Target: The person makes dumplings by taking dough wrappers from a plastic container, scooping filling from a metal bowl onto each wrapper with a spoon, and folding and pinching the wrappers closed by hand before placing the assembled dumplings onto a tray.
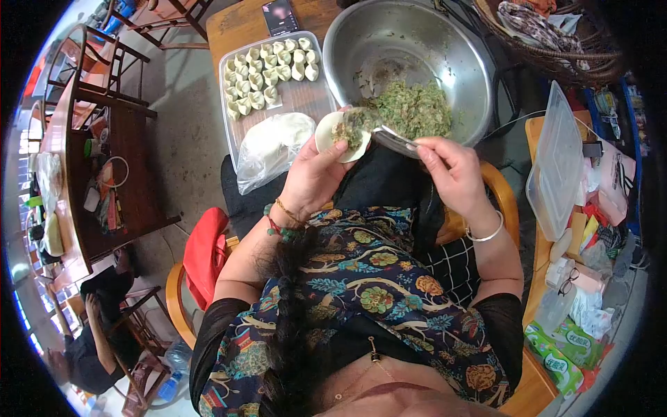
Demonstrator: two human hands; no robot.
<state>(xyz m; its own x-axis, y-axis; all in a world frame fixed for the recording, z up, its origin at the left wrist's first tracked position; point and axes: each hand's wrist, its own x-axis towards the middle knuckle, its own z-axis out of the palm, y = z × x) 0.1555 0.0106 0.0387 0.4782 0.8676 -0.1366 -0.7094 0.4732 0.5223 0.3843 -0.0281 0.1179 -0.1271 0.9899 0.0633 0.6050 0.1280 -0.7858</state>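
Observation:
My left hand (317,167) holds a round dumpling wrapper (325,132) with its thumb across the front edge. Some green-brown filling (345,133) lies on the wrapper. In my right hand (453,169) is a metal spoon (397,136), its handle pinched and its head over the wrapper, carrying more filling. Behind both hands stands a large steel bowl (347,42) with a mound of green filling (417,108). Left of it, a plastic tray (306,104) bears rows of folded dumplings (257,69). A plastic bag (271,142) of pale wrappers lies on the tray's near end.
A phone (279,17) stands behind the tray on the wooden table (233,24). To the right, a clear plastic lid (556,167) leans near cluttered packets. A wicker basket (556,42) is at the back right. Another person (90,340) sits at the far left.

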